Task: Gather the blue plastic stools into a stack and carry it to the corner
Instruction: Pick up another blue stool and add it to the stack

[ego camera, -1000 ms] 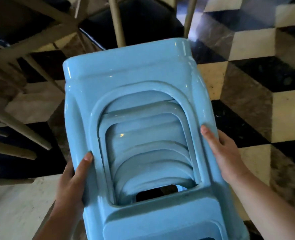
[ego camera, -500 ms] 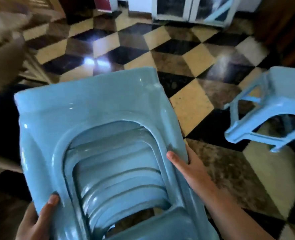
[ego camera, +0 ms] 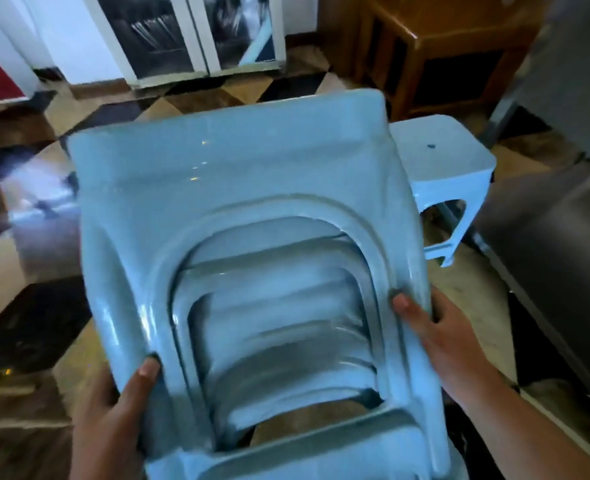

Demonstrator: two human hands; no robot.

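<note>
Now my left hand [ego camera: 113, 410] and right hand [ego camera: 449, 344] clamp the stack of blue plastic stools [ego camera: 238, 271] by its two side legs, thumbs curled over the edges, the stack tilted on its side before me. Carrying, I judge, mid-gathering. Just beyond stands one lone blue stool [ego camera: 449, 168] upright on the chequered floor [ego camera: 27, 265]; next the stack wants lowering onto it.

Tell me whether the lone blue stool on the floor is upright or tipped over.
Upright. The lone stool shows its flat seat on top and its legs reaching down to the tiled floor, beyond the carried stack.
</note>
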